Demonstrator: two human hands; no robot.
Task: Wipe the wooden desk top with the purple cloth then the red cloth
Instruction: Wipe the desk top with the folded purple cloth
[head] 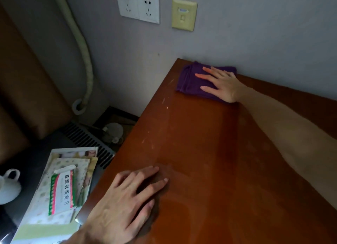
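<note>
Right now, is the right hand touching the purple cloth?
Touching. The head view shows the right hand pressed flat on the purple cloth, fingers spread.

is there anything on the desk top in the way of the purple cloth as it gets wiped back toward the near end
Nothing visible. The right hand presses flat on the purple cloth at the far corner; the wooden desk top ahead is bare, except the left hand resting flat at its near left edge.

A: Where does the camera sit?

B: There is only 1 view. It sits on the person's head and looks forward and down at the wooden desk top, from close up.

A: What fills the frame?

B: The desk fills the lower right. The wall fills the top.
</note>
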